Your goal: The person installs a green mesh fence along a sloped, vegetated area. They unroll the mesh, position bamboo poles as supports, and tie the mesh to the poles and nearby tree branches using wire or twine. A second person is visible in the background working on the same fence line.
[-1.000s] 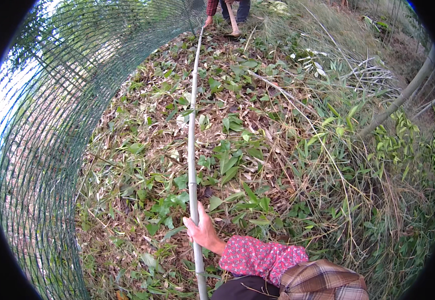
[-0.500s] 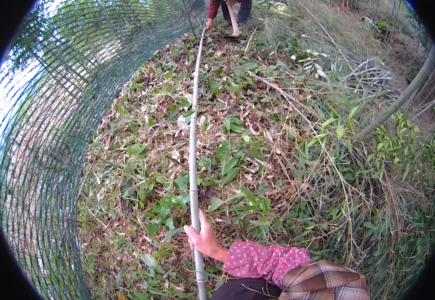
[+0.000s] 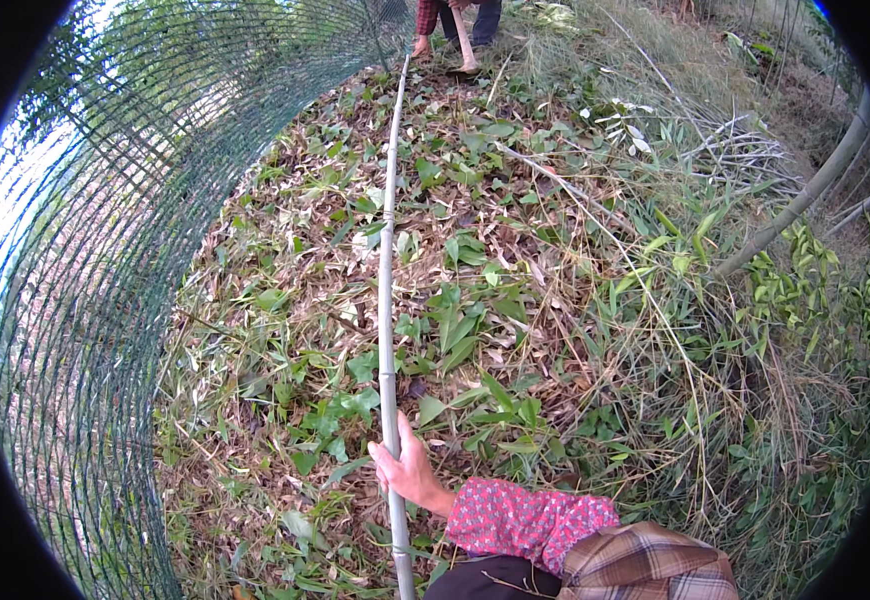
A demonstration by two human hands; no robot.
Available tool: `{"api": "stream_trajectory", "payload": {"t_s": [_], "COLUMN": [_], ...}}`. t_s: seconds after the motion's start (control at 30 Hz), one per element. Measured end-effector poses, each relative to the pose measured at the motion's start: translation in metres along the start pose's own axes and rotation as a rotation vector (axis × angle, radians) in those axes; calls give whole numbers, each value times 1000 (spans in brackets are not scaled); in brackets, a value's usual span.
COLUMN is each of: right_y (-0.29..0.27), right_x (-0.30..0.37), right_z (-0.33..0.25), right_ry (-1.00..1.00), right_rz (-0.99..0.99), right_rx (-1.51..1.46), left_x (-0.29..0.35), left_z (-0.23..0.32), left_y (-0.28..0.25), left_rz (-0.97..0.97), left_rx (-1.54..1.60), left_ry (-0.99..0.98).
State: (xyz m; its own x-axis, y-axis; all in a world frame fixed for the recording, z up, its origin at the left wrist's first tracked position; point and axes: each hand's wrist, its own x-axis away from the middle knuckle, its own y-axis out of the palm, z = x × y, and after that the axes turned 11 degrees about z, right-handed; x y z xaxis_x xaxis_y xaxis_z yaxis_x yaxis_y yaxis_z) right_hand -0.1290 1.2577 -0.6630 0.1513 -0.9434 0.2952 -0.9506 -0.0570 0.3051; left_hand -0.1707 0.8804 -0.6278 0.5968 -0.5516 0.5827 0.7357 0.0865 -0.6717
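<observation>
Grey, jointed bamboo forms the pole (image 3: 386, 300), which runs over the leaf-strewn ground (image 3: 545, 370) from the lower edge of the view to a point near a co-worker's hand (image 3: 422, 46). Coming from the right of the pole, the right hand (image 3: 413, 472) grasps its near part, fingers bent round it and bare skin against the wood. Below the wrist is a pink flowered sleeve (image 3: 515, 515). The left hand is out of view, so I cannot tell its state; whether the co-worker's fingers touch the pole's tip is too small to make out.

Being long and slim, the pole could swing sideways or roll if one end is gripped loosely. To the left of the pole stands a green net (image 3: 85, 350); a swing that way might hook a joint into the mesh and drag it out of shape. A sharp pull from the far end could rub the bare palm or leave a splinter. To the pole's right, a thin dry stem (image 3: 565, 187) lies across the leaves and might catch a foot. Just right of the pole's far end, a hoe (image 3: 463, 40) leans; a knock from the pole could topple it toward the co-worker's feet.
</observation>
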Motion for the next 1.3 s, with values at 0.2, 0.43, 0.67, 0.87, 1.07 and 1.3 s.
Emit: {"api": "stream_trajectory", "payload": {"t_s": [0.2,0.43,0.67,0.87,1.07,1.3], "right_y": [-3,-6,-21,-23,-22,-23], "right_x": [-9,-12,-44,-35,-27,-41], "right_z": [-4,-2,-10,-43,-48,-27], "right_ry": [7,-35,-390,-285,-177,67], "right_rz": [-5,0,144,50,12,-241], "right_rx": [26,162,606,402,272,-219], "left_x": [-6,-11,-21,-22,-22,-23], "left_z": [4,10,15,19,22,24], "left_y": [-1,-3,-4,-1,-1,-5], "left_rz": [-19,-37,-72,-96,-104,-122], "left_rx": [9,18,30,59,77,86], "left_ry": [0,2,33,26,26,21]}}
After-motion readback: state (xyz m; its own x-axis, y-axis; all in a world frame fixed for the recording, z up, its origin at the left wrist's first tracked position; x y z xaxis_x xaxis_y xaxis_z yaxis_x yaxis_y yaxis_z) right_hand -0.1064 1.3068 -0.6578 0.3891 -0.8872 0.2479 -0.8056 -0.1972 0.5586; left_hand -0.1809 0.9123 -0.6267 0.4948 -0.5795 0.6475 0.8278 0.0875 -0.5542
